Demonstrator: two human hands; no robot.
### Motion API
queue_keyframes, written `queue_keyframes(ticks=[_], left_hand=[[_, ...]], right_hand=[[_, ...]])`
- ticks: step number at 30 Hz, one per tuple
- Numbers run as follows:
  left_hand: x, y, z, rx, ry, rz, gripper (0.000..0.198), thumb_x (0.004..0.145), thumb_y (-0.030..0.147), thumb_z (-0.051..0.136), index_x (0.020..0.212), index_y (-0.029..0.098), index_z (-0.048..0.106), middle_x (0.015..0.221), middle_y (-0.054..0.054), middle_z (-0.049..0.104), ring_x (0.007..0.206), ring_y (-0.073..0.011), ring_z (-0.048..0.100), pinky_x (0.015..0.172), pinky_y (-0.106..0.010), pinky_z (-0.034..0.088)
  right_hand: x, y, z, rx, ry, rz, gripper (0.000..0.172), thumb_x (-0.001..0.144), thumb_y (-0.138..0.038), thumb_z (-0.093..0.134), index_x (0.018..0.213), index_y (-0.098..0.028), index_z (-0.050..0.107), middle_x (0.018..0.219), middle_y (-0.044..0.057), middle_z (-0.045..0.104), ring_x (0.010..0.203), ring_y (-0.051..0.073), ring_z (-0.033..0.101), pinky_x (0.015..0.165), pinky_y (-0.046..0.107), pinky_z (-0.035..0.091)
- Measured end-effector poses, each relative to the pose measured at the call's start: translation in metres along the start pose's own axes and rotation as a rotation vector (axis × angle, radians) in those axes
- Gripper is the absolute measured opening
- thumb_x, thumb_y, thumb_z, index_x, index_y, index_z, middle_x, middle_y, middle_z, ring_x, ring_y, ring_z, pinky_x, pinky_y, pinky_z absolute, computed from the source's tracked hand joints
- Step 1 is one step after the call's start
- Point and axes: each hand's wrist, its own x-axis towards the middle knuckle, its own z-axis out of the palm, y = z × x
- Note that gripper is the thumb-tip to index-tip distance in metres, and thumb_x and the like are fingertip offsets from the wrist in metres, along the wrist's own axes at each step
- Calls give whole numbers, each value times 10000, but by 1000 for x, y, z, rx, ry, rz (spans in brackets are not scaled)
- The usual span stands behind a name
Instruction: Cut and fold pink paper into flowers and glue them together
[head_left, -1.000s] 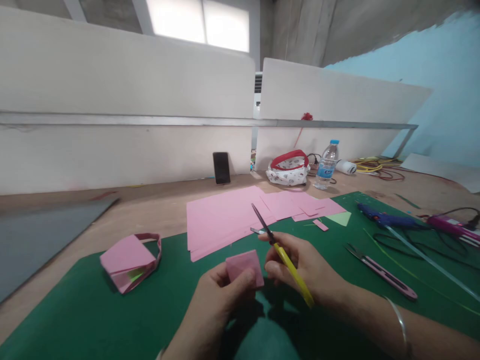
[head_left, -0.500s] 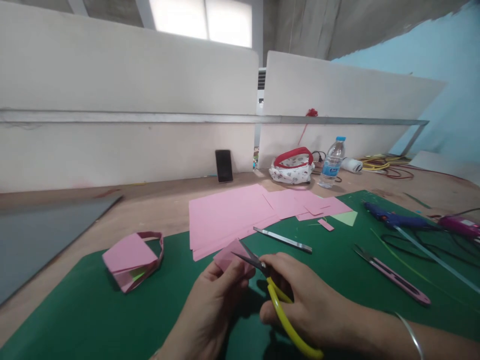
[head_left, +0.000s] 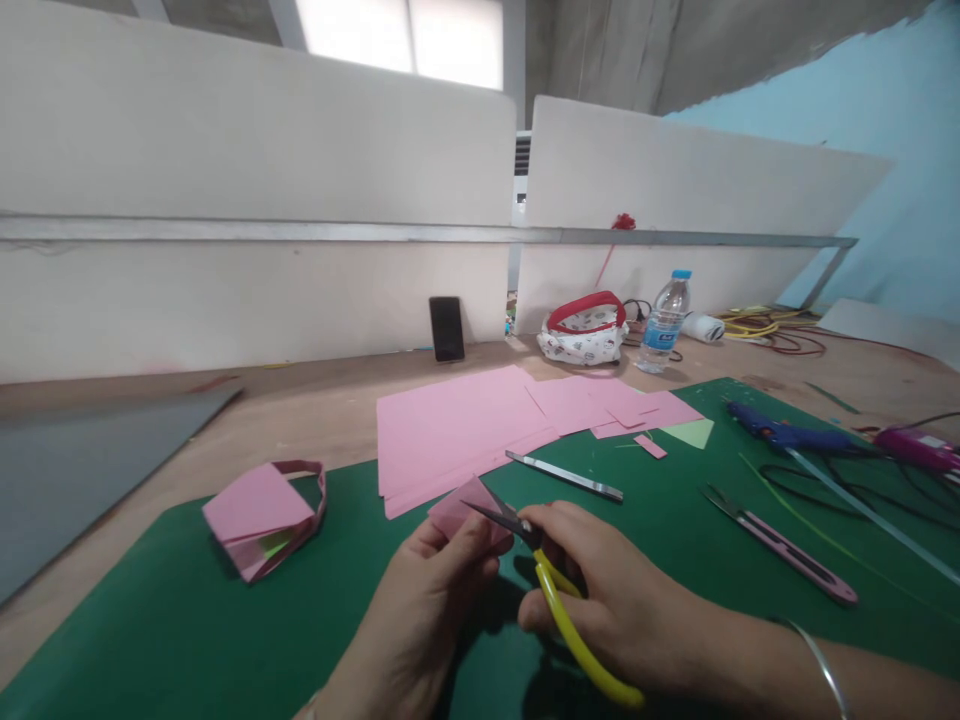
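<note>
Low over the green cutting mat (head_left: 300,640), my left hand (head_left: 442,580) pinches a small piece of pink paper (head_left: 454,503) between thumb and fingers. My right hand (head_left: 600,570) is wrapped round the yellow handles of a pair of scissors (head_left: 559,610). Their dark blades point left and lie across the pink piece, close above my left thumb. Some of that piece is hidden behind my fingers. Left of my hands sits a folded pink paper shape (head_left: 259,510) with a strip loop and a bit of green inside. Larger pink paper sheets (head_left: 450,420) lie just beyond.
Behind my hands lies a silver craft knife (head_left: 566,476). To the right are a pink-handled cutter (head_left: 795,555), a blue glue gun (head_left: 787,435) and its cable. A phone (head_left: 448,328), a pouch (head_left: 583,335) and a water bottle (head_left: 664,325) stand at the back.
The scissor blades have come closer together over the pink paper piece. Both hands stay in nearly the same place, and the view has shifted slightly.
</note>
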Motion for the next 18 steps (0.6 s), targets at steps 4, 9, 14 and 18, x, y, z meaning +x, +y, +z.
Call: queue_keyframes(ticks=[4,9,14,18], left_hand=[[0,-2,-1,-4,5,-10,167,710,241,743,846,175,673,805,-17,660,715,-114,575,618,-194,444],[-3,-2,-1,4,36,-16,156,735,251,726,852,178,655,797,-7,655,707,-100,573,634,-190,440],[-4,-2,0,-3,-4,-10,129,767,227,691,879,187,640,830,-7,662,728,-104,576,641,-193,432],[-5,-1,0,1,5,-18,125,770,223,687,882,191,643,818,2,658,700,-95,569,639,-189,429]], right_hand=[[1,0,0,-22,-1,-15,354,711,-382,718,961,-196,549,872,7,522,762,159,452,652,264,343],[2,1,4,-54,16,-47,270,756,-391,678,882,-192,545,813,-4,524,715,148,442,624,259,335],[2,5,6,-64,25,-78,248,764,-372,675,852,-193,529,804,-6,533,699,144,454,623,255,339],[2,4,5,-94,37,-90,268,772,-402,664,808,-190,504,777,-9,525,676,136,442,601,247,328]])
